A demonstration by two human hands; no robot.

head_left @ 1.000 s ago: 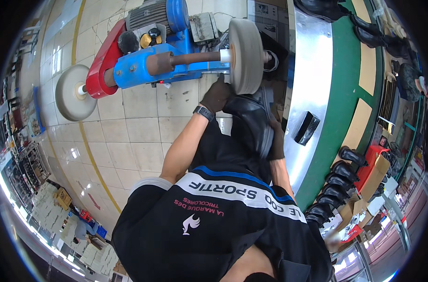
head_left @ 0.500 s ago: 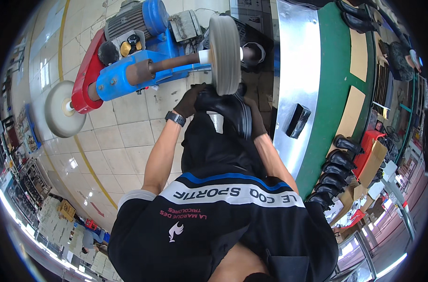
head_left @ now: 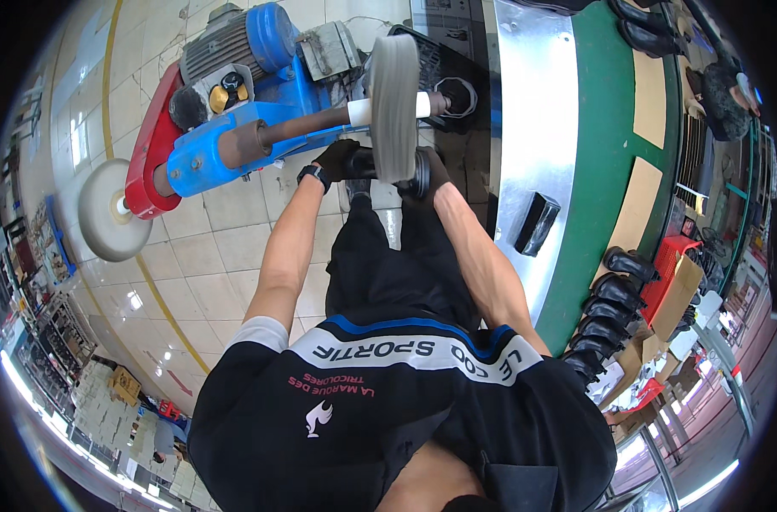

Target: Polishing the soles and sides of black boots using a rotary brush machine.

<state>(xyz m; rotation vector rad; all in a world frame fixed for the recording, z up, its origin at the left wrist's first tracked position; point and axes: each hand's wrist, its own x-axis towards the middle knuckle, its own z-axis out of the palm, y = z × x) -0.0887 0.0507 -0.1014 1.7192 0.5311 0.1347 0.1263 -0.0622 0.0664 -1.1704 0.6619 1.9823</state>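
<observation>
L hand (head_left: 332,157) & R hand (head_left: 436,169), gloved, fingers closed round blk shoe (head_left: 365,164); grey wheel (head_left: 394,111) btwn hands

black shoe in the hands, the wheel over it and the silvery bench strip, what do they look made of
Black shoe: probably leather or a synthetic lookalike, smooth with a slight sheen.
Wheel: perhaps cloth or felt; matte grey, though its streaky blur hides the texture.
Silvery bench strip: likely sheet metal, given its bright, smeared reflections.

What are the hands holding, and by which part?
A black shoe: left hand at its left end, right hand at its right; which end's the toe is unclear.
</observation>
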